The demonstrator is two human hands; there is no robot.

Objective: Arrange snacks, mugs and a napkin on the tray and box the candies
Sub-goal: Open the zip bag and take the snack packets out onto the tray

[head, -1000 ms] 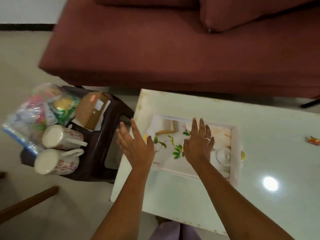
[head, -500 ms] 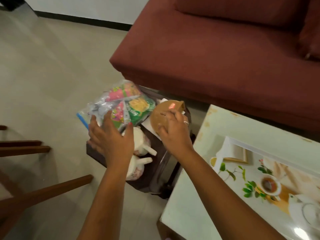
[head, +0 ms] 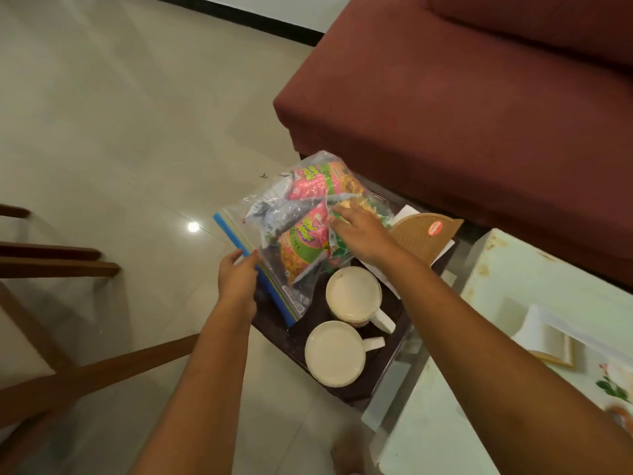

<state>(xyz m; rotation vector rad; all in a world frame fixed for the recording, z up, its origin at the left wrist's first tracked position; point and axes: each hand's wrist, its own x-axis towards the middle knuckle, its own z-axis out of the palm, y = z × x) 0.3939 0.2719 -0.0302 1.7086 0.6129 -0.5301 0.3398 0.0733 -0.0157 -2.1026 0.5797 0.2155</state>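
While the left hand (head: 237,282) pinches the blue zip edge of the snack bag (head: 301,228) (on a dark stool at twelve o'clock from two mugs (head: 344,329)), the right hand (head: 359,234) presses curled fingers onto it.

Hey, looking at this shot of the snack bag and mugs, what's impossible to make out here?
All head view:
- Tray: cut off by the right edge.
- Brown box: partly covered by the right hand; its small label is unreadable.
- Snack bag: glare and crumpled plastic hide the packet count.
- Upper mug: pattern hidden from above.
- Napkin, candies: not identifiable.
- Left hand: fingertips behind the bag's blue strip.
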